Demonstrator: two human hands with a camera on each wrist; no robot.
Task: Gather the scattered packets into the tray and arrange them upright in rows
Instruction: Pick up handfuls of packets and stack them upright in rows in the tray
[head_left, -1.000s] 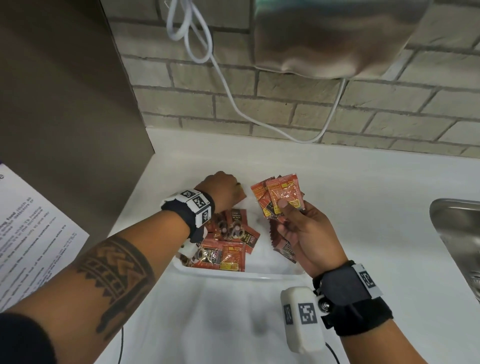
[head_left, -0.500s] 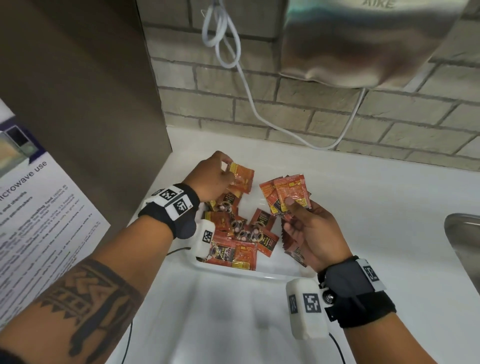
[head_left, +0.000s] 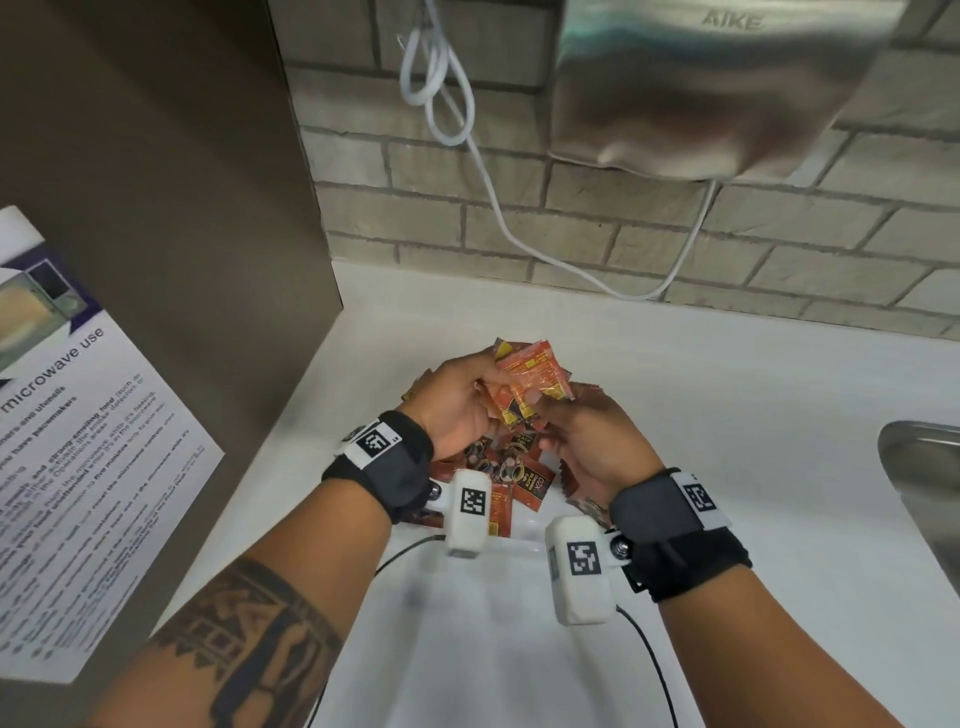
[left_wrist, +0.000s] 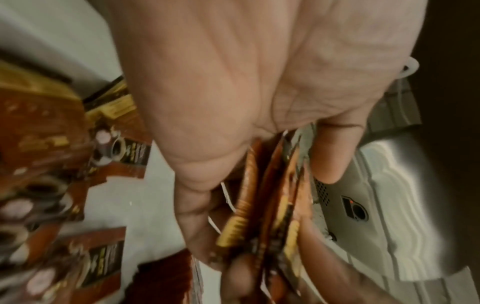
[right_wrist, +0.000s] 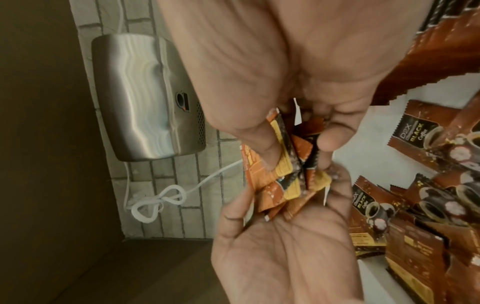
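Both hands pinch the packets between them — above the tray.

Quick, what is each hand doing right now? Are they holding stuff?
Left hand: pinching the bunch of coffee packets.
Right hand: gripping the same bunch of packets, thumb on the front.

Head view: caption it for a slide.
Both hands grip a stack of packets above the tray of loose packets.
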